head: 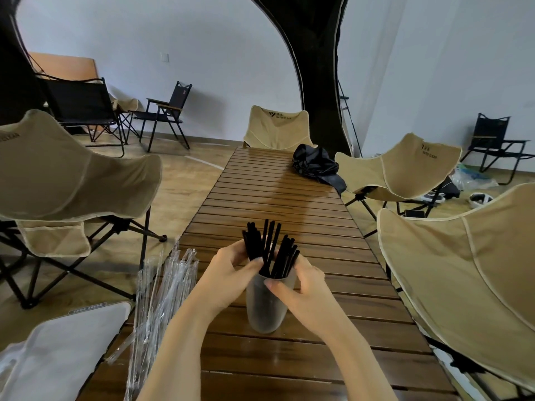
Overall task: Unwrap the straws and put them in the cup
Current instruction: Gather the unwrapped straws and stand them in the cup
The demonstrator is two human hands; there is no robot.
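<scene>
Nearest the camera, two bare forearms are stretched forward over a slatted wooden table [289, 198]. At the table's near left edge a heap of clear plastic wrappers [162, 299] is piled, partly overhanging the side, and just left of it a pale grey fabric surface [58, 357] is seen, though what it belongs to cannot be told. Between the two hands a translucent plastic cup [265, 308] is stood upright on the slats, roughly at the table's middle width. A bundle of black straws [269, 247] is held in the cup, unwrapped, their upper ends fanned out above the rim. The left hand [231, 270] is closed on the left side of the bundle just above the rim, with fingers and thumb curled round the straws. The right hand [301, 287] is wrapped round the top of the cup: its thumb is pressed on the near wall just below the rim, while the fingers are curled round the far right side. Farther along, a crumpled black fabric bag [317, 166] is lying at the table's far right edge. Beige camping chairs [72, 169] are placed along both sides and at the far end, and black folding chairs [168, 111] are set near the white wall [217, 53].
</scene>
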